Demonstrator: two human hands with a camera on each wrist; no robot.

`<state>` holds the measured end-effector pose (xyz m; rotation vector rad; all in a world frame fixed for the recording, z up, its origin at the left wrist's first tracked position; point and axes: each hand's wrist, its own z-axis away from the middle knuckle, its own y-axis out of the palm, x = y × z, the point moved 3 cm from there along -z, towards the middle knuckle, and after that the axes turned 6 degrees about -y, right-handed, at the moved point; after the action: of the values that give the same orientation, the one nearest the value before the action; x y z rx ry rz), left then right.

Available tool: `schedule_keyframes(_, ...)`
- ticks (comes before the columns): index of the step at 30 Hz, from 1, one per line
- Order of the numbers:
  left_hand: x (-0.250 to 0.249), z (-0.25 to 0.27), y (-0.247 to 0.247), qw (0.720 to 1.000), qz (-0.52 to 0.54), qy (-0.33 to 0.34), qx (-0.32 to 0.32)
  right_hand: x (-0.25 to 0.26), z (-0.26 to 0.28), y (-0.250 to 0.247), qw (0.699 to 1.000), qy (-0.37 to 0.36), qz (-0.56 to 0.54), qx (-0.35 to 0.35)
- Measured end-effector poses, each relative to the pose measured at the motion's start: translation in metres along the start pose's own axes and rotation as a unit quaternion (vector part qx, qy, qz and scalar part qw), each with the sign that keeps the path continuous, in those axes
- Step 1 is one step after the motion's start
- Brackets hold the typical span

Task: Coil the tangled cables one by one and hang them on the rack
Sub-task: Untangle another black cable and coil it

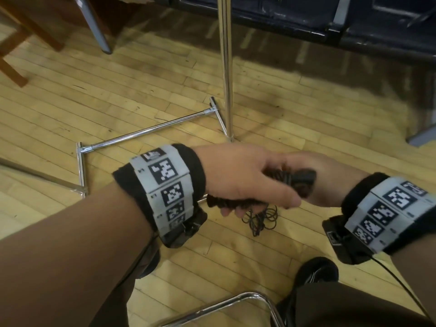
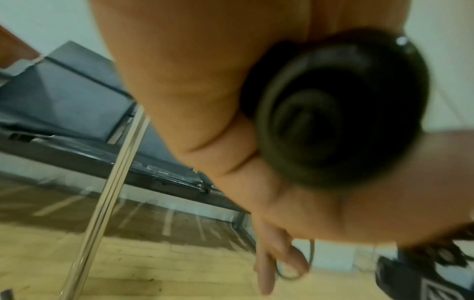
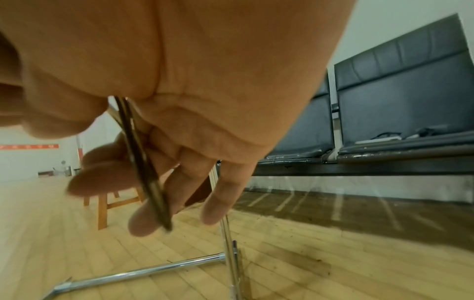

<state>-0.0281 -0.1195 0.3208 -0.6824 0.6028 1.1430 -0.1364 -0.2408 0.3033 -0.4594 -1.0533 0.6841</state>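
Note:
My left hand (image 1: pixel 247 182) grips a coil of black cable (image 1: pixel 226 201); in the left wrist view the coil (image 2: pixel 333 113) lies wound in the palm. Just behind it, my right hand (image 1: pixel 330 182) is partly hidden by the left and holds the same cable near a black block (image 1: pixel 302 179). The right wrist view shows a thin cable strand (image 3: pixel 143 162) pinched between thumb and fingers. A tangle of thin black cables (image 1: pixel 262 218) lies on the floor below both hands. The chrome rack's pole (image 1: pixel 226 67) rises just beyond, and its base bar (image 1: pixel 146 132) rests on the floor.
Black bench seats (image 1: pixel 306 17) line the far side, with a grey leg (image 1: pixel 99 27) at the left. A wooden stool (image 1: pixel 14 67) stands far left. A chrome chair frame (image 1: pixel 236 300) and my shoe (image 1: pixel 316 270) are near me on the wood floor.

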Motion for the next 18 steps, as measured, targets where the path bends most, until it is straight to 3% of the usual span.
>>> schedule_keyframes(4, 0.006, -0.009, 0.015, 0.989, -0.121, -0.080, 0.003, -0.001, -0.005, -0.005, 0.988, 0.027, 0.145, -0.055)
schedule_keyframes(10, 0.007, -0.013, 0.014, 0.959, -0.234, -0.136, -0.089, 0.028, 0.002, -0.013, 0.962, -0.018, 0.243, -0.124)
schedule_keyframes(18, 0.007, -0.011, -0.007, 0.976, -0.062, -0.087, -0.192, 0.041, 0.008, -0.018, 0.967, -0.030, 0.188, -0.171)
